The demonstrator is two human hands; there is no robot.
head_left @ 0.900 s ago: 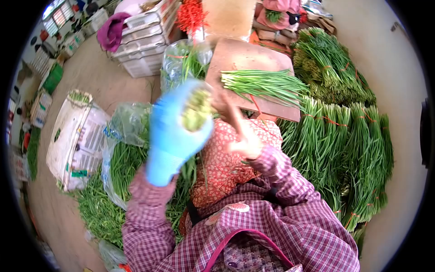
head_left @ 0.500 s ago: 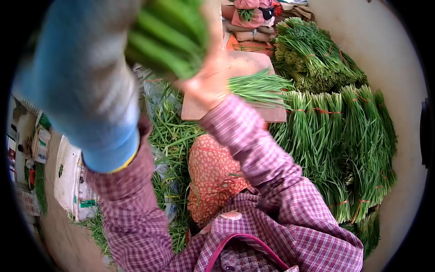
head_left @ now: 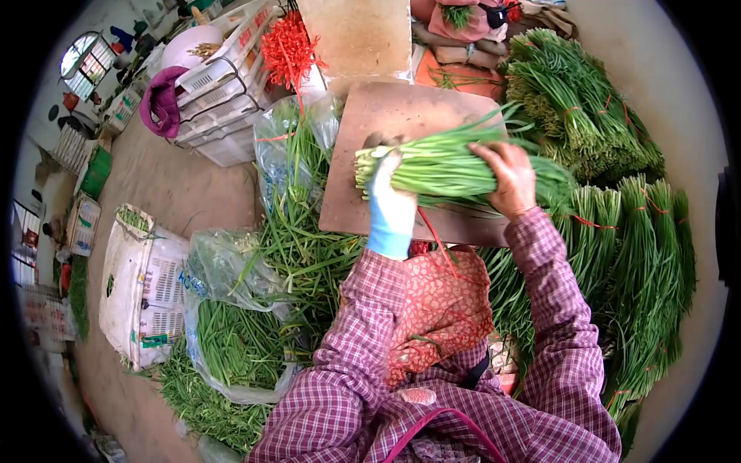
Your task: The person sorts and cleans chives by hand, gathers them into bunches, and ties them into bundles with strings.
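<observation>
A thick bunch of garlic chives (head_left: 440,166) lies sideways over a brown board (head_left: 351,208), its pale cut ends to the left and leaf tips to the right. My left hand (head_left: 392,193), in a white and blue glove, is wrapped round the bunch near the cut ends; some of its fingers are hidden behind the stems. Farther along, my bare right hand (head_left: 509,177) grips the leafy part, thumb and fingers curled over it. A red tie strip (head_left: 436,235) hangs over the board's near edge, just below the bunch.
Tied chive bunches (head_left: 633,255) are stacked along the right wall, with another pile (head_left: 583,108) behind. Loose greens fill a clear plastic bag (head_left: 197,339) on the left. Red ties (head_left: 289,50) hang beside stacked white crates (head_left: 224,85). A white container (head_left: 127,285) stands farther left.
Both hands have come down from close to the camera and lowered the chives over the board. My left arm has swung away from the upper left, uncovering the crates and red ties.
</observation>
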